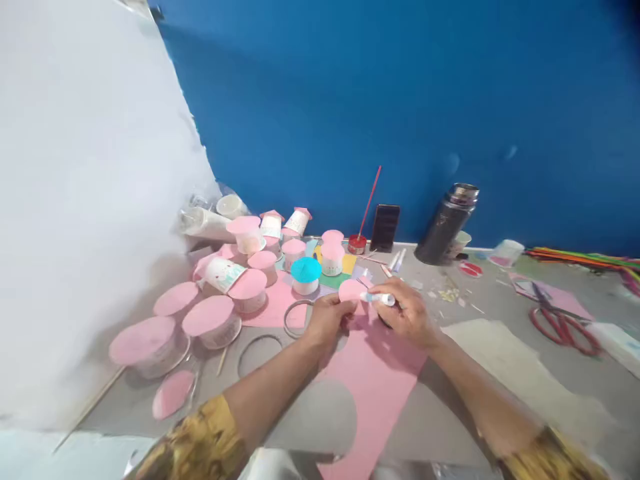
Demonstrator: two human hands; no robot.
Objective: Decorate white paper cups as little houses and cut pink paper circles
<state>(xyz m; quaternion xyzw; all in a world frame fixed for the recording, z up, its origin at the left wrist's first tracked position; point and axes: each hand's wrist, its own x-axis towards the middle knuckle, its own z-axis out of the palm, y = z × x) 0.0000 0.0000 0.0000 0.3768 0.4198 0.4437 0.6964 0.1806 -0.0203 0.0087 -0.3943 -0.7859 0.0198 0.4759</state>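
My left hand (327, 323) is closed at the lower edge of a small pink paper disc (352, 289); whether a cup is behind the disc I cannot tell. In my right hand (407, 310) is a white marker-like tube (383, 299), pinched in the fingers. Its tip points left, at the disc. Under both hands lies a pink paper sheet (375, 373) with rounded cutouts along its edge. Just left of the hands stands a paper cup with a turquoise top (306, 269). A grey ring (295, 317) lies beside my left hand.
Several paper cups with pink disc tops (209, 313) crowd the left side. At the back are a red pot with a stick (357, 244), a phone (385, 228) and a dark flask (445, 227). Red-handled scissors (565, 327) lie at right, near colourful pipe cleaners (575, 254).
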